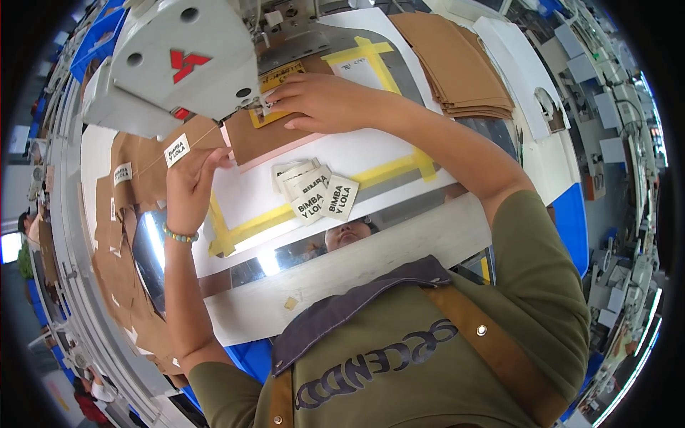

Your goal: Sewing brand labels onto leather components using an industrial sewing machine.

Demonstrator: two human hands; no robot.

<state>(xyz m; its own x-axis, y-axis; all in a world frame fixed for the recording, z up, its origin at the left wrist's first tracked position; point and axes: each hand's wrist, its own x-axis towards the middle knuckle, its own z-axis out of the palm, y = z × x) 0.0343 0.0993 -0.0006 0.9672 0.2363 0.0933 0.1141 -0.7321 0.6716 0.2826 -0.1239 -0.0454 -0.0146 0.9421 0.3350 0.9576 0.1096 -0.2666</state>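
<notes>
My right hand (pixel 325 103) lies with its fingers stretched out over a yellow template (pixel 267 123) and a flat brown piece (pixel 250 143), close to the working end of a white sewing machine (pixel 193 57). My left hand (pixel 191 178) is closed in a pinch at the left end of that piece; what lies between its fingertips is too small to make out. Just behind it, a white printed label (pixel 176 150) sits on another brown piece (pixel 143 146). A loose pile of similar labels (pixel 339 197) lies on the white work surface in front of the brown piece.
Yellow tape (pixel 378 170) frames the white sheet. Brown pieces (pixel 457 68) are stacked at the far right, and more labelled brown pieces (pixel 114 235) hang along the left edge. Blue bins (pixel 571 221) stand at the right and far left. A shiny strip lies near me.
</notes>
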